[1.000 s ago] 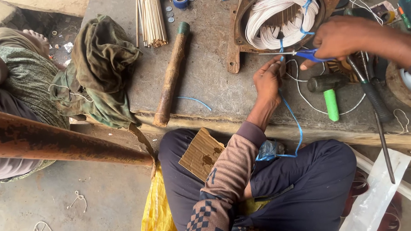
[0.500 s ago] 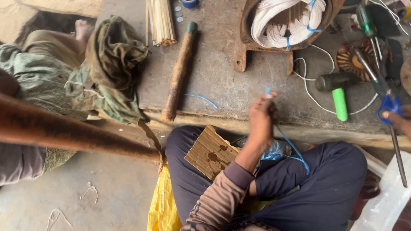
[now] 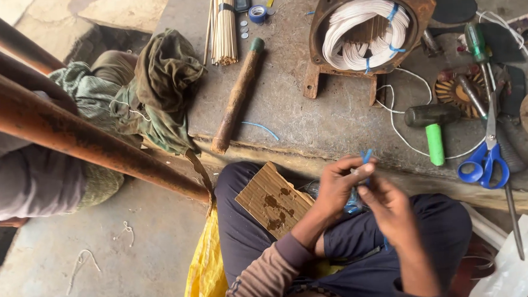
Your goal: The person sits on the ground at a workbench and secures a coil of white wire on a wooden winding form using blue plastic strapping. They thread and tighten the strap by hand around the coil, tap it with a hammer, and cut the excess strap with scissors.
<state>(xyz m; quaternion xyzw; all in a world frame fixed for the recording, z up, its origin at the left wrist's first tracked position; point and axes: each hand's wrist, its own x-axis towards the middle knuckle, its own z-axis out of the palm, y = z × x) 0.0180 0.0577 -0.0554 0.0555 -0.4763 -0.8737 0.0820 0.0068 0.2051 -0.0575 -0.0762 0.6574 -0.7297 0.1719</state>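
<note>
Head view: the grey desk [image 3: 334, 121] carries a rusty motor housing [image 3: 372, 34] packed with white winding, then a green-handled mallet [image 3: 432, 129] and blue scissors [image 3: 484, 159] lying within reach. Over the lap, left hand [image 3: 337, 184] and right hand [image 3: 388, 208] meet, fingers pinched shut on a blue cord [image 3: 365, 157], held close, probably for fine work.

We are working in soft, even daylight casting only faint shadows with no glare, while our right hand [image 3: 391, 211] is blurring slightly, the near rusty pipe [image 3: 85, 141] at left is looking soft, and the edges are bending outward.
</note>
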